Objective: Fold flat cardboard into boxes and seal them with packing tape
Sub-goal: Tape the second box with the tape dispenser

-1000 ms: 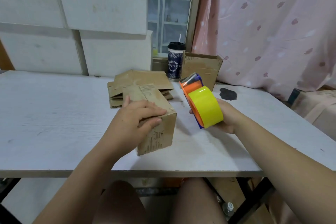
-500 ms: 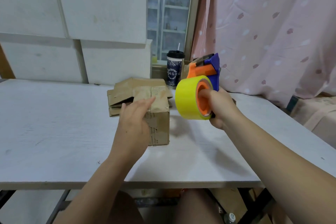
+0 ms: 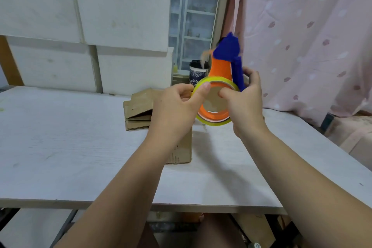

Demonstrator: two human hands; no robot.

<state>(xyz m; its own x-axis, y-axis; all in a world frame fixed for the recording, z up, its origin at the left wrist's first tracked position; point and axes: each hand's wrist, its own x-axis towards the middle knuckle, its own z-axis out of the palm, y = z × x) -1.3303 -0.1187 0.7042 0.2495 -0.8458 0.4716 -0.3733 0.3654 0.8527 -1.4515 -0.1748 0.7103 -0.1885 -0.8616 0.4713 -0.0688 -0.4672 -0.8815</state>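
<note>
- Gripping an orange-and-blue plastic tape dispenser (image 3: 221,66) with the right hand (image 3: 245,102), fingers curling round the blue handle, thumb pressing at the roll's brown core; holding it raised well above the white tabletop (image 3: 60,137), nose pointing up.
- Pinching the upper rim of the yellow-tinted roll of packing tape (image 3: 213,123) with the left hand (image 3: 177,104), thumb lying on the edge, probably hunting for the loose end.
- Leaving the small brown folded cardboard box (image 3: 182,147) standing on the tabletop below the hands, roughly midway between near and far edges; touching it with neither hand.
- Hiding the box top behind the left wrist, so not telling its long axis.
- Judging the coming move as a descent: bringing the dispenser down and leftward onto the box, with the left hand being the nearer one for steadying it.
- Leaving aside a stack of flat brown cardboard (image 3: 138,110) just beyond the box, toward the far edge.
</note>
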